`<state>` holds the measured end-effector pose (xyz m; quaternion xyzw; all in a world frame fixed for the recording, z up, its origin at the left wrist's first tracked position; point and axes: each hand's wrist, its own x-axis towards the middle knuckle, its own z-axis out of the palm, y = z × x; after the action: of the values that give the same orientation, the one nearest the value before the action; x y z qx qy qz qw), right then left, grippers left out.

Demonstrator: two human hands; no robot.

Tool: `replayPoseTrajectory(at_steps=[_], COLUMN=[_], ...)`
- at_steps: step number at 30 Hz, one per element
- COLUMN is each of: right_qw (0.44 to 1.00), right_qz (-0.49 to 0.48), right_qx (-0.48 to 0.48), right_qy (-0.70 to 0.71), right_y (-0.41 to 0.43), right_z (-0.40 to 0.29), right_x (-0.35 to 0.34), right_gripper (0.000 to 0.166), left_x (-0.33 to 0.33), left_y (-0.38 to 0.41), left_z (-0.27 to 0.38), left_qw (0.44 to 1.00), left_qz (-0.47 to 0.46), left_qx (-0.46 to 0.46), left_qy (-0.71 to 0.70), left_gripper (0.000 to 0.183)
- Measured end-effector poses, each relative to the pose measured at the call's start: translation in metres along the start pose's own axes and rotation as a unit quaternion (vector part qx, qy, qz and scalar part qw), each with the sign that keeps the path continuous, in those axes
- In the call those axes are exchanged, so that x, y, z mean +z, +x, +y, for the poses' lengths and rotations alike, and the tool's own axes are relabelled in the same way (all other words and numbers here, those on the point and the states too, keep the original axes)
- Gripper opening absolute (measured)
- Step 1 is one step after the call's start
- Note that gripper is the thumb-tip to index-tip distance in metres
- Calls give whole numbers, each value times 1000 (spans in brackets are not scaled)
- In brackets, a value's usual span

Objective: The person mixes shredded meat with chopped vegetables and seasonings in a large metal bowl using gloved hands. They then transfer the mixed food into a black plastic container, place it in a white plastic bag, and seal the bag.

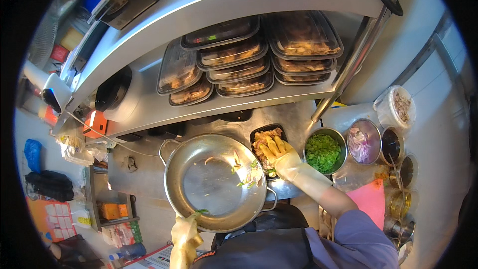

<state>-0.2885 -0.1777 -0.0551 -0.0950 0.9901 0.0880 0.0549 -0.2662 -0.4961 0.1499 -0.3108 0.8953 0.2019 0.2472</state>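
Observation:
My left hand (185, 233), in a pale rubber glove, grips the lower left rim of a large two-handled steel pan (214, 186). Inside the pan lie scraps of onion and green herbs, mostly on its right side. My right hand (278, 153), gloved too, rests with spread fingers on the meat mixture (261, 149) in a black plastic container (285, 132) just right of the pan. Whether the fingers hold any meat cannot be seen. A steel bowl of chopped green herbs (323, 151) stands to the right of this hand.
Lidded containers of food (242, 84) are stacked on the steel shelf (179, 114) above the counter. Farther right are a bowl of sliced red onion (360, 145), a white tub (396, 106), several sauce containers (401, 203) and a pink cloth (369, 200). A steel post (351, 59) supports the shelf.

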Motion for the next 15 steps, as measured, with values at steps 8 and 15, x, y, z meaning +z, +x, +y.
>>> replayPoseTrajectory(at_steps=[8, 15], right_qw=[982, 683], right_qz=[79, 177], right_qx=[-105, -125], right_qy=[132, -698], right_y=[-7, 45], right_z=[-38, -69], right_x=[-41, 5], right_gripper=[63, 43], left_x=[-4, 4], left_y=[-8, -4], left_z=[2, 6], left_qw=[991, 997], left_qz=[5, 3], left_qx=[76, 61], left_qy=[107, 56], left_gripper=[43, 45])
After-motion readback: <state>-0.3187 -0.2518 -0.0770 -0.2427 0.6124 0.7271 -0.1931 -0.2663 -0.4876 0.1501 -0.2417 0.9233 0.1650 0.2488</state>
